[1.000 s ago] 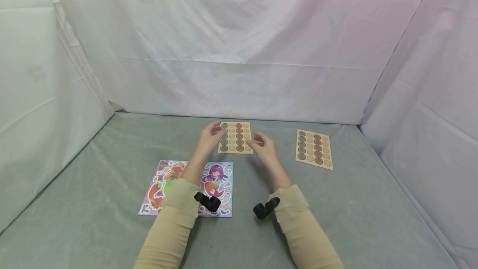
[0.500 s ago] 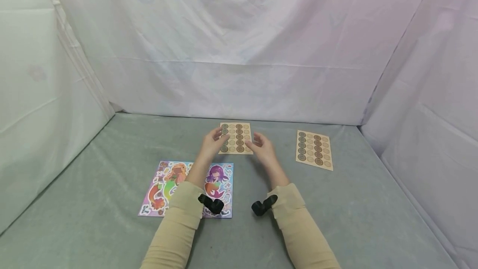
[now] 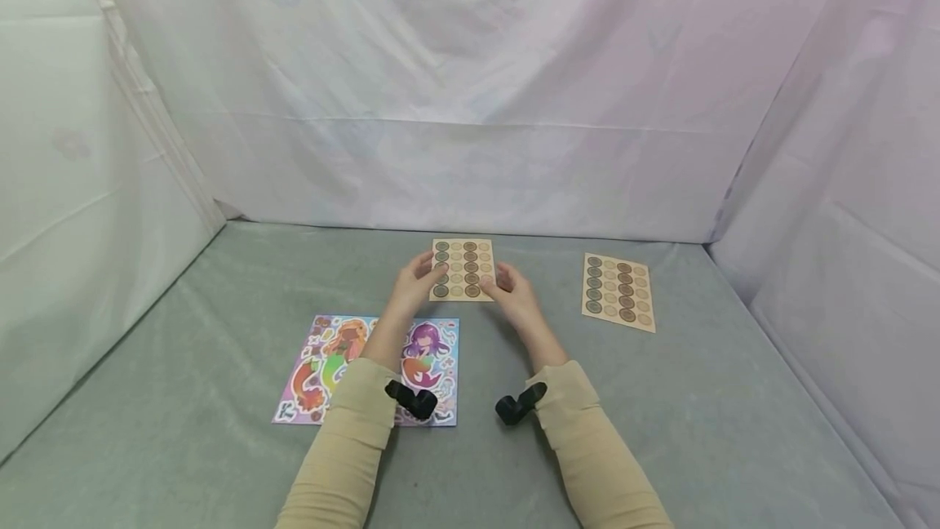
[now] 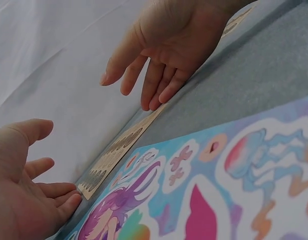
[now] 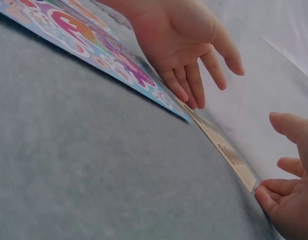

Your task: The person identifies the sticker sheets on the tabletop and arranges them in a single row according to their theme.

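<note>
Left card (image 3: pixel 463 272) behind mermaid sheet (image 3: pixel 427 362)

White curtains (image 3: pixel 455 64): bathed in bright, even light in the head view, pinkish toward our right, faintly green at left.
Grey table (image 3: pixel 734 415): carries soft, faint shadows alongside the tan sleeves (image 3: pixel 341 439).
Brown sticker sheet (image 3: pixel 464 264): fine print blurs past reading.
Mermaid sheet (image 3: pixel 426 374): colours turn muted in both wrist views, dim and greyish, the backdrop out of focus.
</note>
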`<move>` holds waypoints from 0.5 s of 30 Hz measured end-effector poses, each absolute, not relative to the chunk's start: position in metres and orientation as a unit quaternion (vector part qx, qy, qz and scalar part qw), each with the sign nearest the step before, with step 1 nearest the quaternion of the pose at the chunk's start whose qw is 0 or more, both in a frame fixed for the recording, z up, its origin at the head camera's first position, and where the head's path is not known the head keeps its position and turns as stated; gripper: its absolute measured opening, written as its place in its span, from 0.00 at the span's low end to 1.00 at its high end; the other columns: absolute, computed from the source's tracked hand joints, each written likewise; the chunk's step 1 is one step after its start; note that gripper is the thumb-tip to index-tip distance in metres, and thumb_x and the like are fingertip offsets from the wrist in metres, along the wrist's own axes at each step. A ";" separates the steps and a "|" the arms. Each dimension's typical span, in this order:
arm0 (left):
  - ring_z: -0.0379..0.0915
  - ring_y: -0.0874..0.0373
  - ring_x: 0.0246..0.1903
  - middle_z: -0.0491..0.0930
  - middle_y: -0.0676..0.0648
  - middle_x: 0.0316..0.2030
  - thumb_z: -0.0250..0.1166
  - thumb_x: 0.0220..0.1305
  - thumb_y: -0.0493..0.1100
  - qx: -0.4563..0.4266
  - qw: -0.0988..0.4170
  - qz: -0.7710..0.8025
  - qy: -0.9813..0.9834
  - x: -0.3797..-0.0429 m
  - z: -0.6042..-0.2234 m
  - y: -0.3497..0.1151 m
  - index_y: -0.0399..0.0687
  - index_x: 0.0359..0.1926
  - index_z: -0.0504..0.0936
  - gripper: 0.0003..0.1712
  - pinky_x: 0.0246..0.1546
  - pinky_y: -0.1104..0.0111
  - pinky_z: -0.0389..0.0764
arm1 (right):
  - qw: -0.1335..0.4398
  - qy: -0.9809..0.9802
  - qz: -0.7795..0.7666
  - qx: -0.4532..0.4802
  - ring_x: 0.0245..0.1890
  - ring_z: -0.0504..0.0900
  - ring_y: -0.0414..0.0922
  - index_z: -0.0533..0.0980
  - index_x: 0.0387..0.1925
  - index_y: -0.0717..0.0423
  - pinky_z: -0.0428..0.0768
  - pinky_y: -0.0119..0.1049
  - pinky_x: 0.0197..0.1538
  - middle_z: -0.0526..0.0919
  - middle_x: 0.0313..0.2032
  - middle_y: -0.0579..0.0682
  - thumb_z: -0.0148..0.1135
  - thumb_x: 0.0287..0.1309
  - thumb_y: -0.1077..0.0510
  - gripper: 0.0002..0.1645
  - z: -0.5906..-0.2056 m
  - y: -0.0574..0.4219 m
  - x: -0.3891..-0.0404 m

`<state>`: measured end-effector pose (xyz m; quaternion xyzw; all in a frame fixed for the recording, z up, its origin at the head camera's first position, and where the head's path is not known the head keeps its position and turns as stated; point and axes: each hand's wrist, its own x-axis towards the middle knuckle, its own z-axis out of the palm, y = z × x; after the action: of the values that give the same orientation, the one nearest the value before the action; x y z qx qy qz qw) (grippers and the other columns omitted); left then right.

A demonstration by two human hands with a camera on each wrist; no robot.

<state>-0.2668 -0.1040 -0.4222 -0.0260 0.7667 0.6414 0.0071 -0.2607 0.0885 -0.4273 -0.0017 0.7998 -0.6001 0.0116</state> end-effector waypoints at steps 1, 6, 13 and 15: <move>0.57 0.42 0.65 0.62 0.37 0.66 0.61 0.66 0.50 -0.028 0.009 0.641 0.767 -0.267 -0.423 -0.104 0.46 0.70 0.61 0.35 0.63 0.50 0.61 | 0.013 0.799 -0.602 -0.001 0.64 0.65 0.57 0.60 0.69 0.61 0.65 0.51 0.64 0.66 0.64 0.64 0.63 0.61 0.49 0.40 -0.427 0.089 -0.260; 0.57 0.44 0.66 0.62 0.38 0.67 0.62 0.66 0.49 -0.038 0.022 0.648 0.761 -0.268 -0.424 -0.105 0.47 0.71 0.61 0.36 0.63 0.51 0.63 | 0.025 0.797 -0.604 0.005 0.64 0.65 0.55 0.61 0.69 0.58 0.64 0.52 0.64 0.67 0.64 0.61 0.63 0.61 0.48 0.40 -0.431 0.090 -0.262; 0.57 0.44 0.66 0.61 0.38 0.67 0.62 0.66 0.48 -0.038 0.031 0.649 0.760 -0.269 -0.425 -0.105 0.46 0.71 0.60 0.36 0.63 0.52 0.62 | 0.034 0.792 -0.609 0.005 0.63 0.67 0.53 0.61 0.69 0.58 0.65 0.51 0.63 0.69 0.63 0.59 0.63 0.61 0.49 0.39 -0.433 0.090 -0.266; 0.56 0.44 0.67 0.61 0.38 0.68 0.62 0.66 0.48 -0.034 0.033 0.643 0.764 -0.268 -0.425 -0.105 0.46 0.71 0.59 0.37 0.64 0.52 0.60 | 0.036 0.793 -0.608 0.005 0.63 0.66 0.53 0.61 0.69 0.59 0.64 0.51 0.64 0.69 0.64 0.59 0.63 0.61 0.48 0.39 -0.433 0.090 -0.265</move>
<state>-0.2684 -0.1049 -0.4249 -0.0342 0.7641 0.6434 0.0328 -0.2654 0.0903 -0.4328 0.0049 0.7935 -0.6075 0.0357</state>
